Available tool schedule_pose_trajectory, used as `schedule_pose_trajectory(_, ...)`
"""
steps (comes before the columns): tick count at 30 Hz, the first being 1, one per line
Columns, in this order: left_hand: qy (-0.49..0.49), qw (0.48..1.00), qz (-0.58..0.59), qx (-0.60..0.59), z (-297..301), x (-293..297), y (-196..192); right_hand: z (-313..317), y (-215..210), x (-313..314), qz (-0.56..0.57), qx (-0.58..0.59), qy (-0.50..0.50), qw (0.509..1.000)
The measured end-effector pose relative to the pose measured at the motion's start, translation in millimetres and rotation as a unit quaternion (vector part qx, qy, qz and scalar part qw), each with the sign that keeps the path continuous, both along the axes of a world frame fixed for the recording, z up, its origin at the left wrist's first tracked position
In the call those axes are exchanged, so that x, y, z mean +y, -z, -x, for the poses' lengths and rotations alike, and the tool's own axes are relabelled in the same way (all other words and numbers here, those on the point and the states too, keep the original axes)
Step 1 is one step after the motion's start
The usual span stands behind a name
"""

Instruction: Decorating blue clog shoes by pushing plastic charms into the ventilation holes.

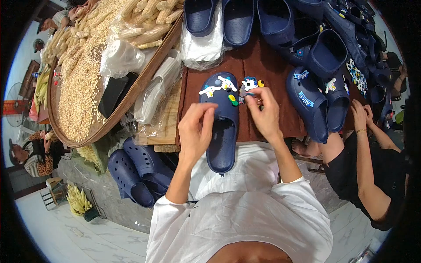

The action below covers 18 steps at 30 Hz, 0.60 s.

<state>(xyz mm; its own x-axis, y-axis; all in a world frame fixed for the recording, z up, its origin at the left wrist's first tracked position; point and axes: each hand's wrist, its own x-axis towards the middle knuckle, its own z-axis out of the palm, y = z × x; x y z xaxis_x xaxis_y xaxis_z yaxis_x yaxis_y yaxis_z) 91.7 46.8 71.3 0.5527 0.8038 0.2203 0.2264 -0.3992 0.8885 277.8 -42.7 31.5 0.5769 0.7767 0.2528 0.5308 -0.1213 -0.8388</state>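
Note:
A navy clog (221, 144) lies in front of me, toe pointing away, partly over the table's near edge. Two white dog-like charms (226, 83) and a pineapple charm (233, 100) sit on its upper. My left hand (193, 131) is beside the clog's left edge, its fingers curled and drawn together; whatever is between them is hidden. To the right of the toe, my right hand (264, 111) pinches a small shoe charm (249, 94), mostly covered by the fingertips. Just beyond it is a small group of loose charms (250, 82).
Several navy clogs (276, 19) line the far side, and a decorated pair (307, 98) stands right. A basket (144, 83) of corn kernels and cobs is at left. Plain clogs (131, 184) hang below the table. Another person's hands (362, 116) work at far right.

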Motion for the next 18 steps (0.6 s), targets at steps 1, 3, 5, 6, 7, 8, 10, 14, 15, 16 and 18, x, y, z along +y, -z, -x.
schedule_pose_trajectory(1, -0.011, 0.999, 0.028, -0.023, 5.3, -8.4, 2.4, -10.0, 10.2, -3.2, 0.021, -0.036, 0.032, 0.999)
schedule_pose_trajectory(3, 0.006, 0.994, 0.093, -0.056, 13.6, -33.1, 14.5, -26.7, 28.7, -6.9, 0.052, -0.110, 0.051, 0.991)
schedule_pose_trajectory(5, 0.032, 0.969, 0.221, -0.109, 11.4, -60.3, 27.4, -26.7, 27.4, -5.8, 0.056, -0.106, 0.057, 0.991)
schedule_pose_trajectory(6, 0.020, 0.955, 0.271, -0.117, 8.0, -70.3, 34.1, -24.6, 26.4, -4.0, 0.054, -0.145, 0.059, 0.986)
schedule_pose_trajectory(7, 0.012, 0.939, 0.319, -0.125, 3.5, -76.8, 40.1, -23.2, 22.9, -2.9, 0.052, -0.185, 0.065, 0.979)
schedule_pose_trajectory(8, 0.009, 0.935, 0.325, -0.144, 0.3, -78.3, 49.6, -19.1, 16.6, 0.5, 0.051, -0.186, 0.064, 0.979)
schedule_pose_trajectory(10, -0.014, 0.919, 0.364, -0.149, -9.0, -70.9, 55.4, -6.7, 4.1, 7.7, 0.052, 0.072, -0.007, 0.996)
schedule_pose_trajectory(14, -0.072, 0.805, 0.504, -0.304, -40.0, -52.0, 44.3, 7.2, 10.5, 27.7, 0.098, 0.080, -0.034, 0.991)
schedule_pose_trajectory(15, -0.083, 0.753, 0.545, -0.359, -44.7, -47.8, 43.3, 6.5, 14.8, 30.5, 0.097, 0.079, -0.035, 0.991)
schedule_pose_trajectory(16, -0.125, 0.718, 0.570, -0.380, -49.8, -44.1, 43.1, 5.6, 17.2, 33.2, 0.123, 0.060, -0.034, 0.990)
schedule_pose_trajectory(18, -0.133, 0.710, 0.585, -0.369, -53.3, -34.4, 53.0, 3.4, 21.5, 37.0, 0.154, 0.060, -0.037, 0.986)
